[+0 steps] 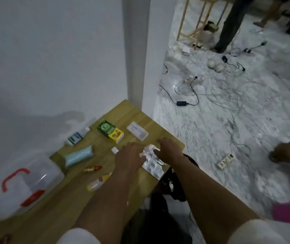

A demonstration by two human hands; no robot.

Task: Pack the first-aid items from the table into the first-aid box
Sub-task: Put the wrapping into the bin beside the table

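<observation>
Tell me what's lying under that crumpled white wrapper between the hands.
Under the crumpled white wrapper a silvery blister pack shows, lying flat on the table. Its far end is covered by the wrapper and the left hand, so anything else beneath stays hidden.

Two hands, the left hand (132,154) and the right hand (170,148), reach to a crumpled white packet (148,152) on the wooden table (70,191). A clear first-aid box (23,184) with a red handle sits at the left.

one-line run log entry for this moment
stage: gathering | both hands on crumpled white packet at table edge | left hand | right hand | first-aid box closed
</observation>
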